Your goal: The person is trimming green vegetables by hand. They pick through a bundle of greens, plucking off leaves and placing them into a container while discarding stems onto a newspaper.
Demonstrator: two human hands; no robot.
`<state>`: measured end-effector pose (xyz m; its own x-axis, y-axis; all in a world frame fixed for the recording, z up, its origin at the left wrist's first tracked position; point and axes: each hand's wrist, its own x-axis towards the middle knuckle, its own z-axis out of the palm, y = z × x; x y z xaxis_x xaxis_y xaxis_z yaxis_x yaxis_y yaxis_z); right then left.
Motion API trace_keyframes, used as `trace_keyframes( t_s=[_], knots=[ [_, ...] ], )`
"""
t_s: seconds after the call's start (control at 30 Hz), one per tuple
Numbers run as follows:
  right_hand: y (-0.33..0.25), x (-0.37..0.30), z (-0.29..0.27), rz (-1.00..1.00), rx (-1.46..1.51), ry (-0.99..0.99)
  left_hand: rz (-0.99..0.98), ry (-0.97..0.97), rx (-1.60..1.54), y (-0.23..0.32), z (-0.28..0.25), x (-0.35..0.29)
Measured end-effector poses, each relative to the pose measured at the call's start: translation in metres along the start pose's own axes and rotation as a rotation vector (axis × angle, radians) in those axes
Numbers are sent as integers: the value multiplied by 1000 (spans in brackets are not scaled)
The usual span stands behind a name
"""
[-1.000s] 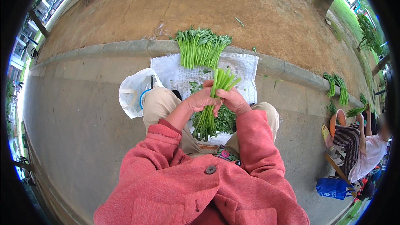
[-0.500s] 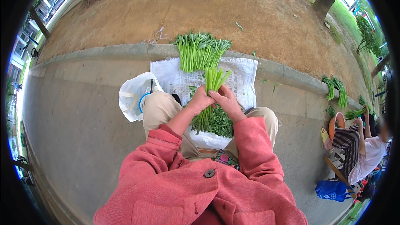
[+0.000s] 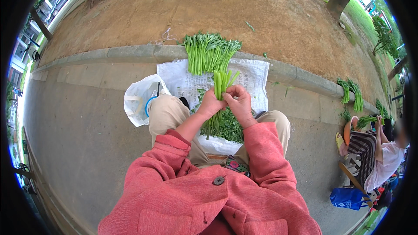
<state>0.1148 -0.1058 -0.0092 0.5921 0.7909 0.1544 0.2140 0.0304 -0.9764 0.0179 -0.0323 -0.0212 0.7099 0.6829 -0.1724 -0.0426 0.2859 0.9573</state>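
Green-stalked bunch (image 3: 219, 82) sits between the knees, over a white sheet (image 3: 256, 77) laid on the pavement, its pale cut ends pointing far and its leafy ends hanging near. From the left, a white bag (image 3: 134, 109) stands open beside the left knee, with a blue ring (image 3: 149, 105) showing in it. Next, the left hand (image 3: 212, 104) wraps around the bunch and grasps it. Beyond, at the far edge of the sheet, lies a row of trimmed greens (image 3: 209, 56); nearer, loose leaves (image 3: 230, 127) are heaped. The right hand (image 3: 240, 104) meets the bunch from its right, thumb and forefinger drawn together; whether they pinch a stalk is too small to tell. Well apart at far right, more greens (image 3: 357, 99) lie on the kerb near a seated co-worker (image 3: 385, 165).
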Motion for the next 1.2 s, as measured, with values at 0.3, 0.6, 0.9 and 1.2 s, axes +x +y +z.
trace_keyframes(
  t_s=[0.3,0.6,0.9,1.2],
  knots=[
    [-9,-1,1,252,432,-16,-32,-77,34,7,0,-4],
    [-33,8,-21,204,572,-293,-35,-294,-98,28,-6,-10],
    [-42,-2,-12,387,344,-443,-308,-570,-69,19,-9,-11],
    [-22,17,-34,358,859,-183,-84,-429,277,26,-29,-4]
  ],
)
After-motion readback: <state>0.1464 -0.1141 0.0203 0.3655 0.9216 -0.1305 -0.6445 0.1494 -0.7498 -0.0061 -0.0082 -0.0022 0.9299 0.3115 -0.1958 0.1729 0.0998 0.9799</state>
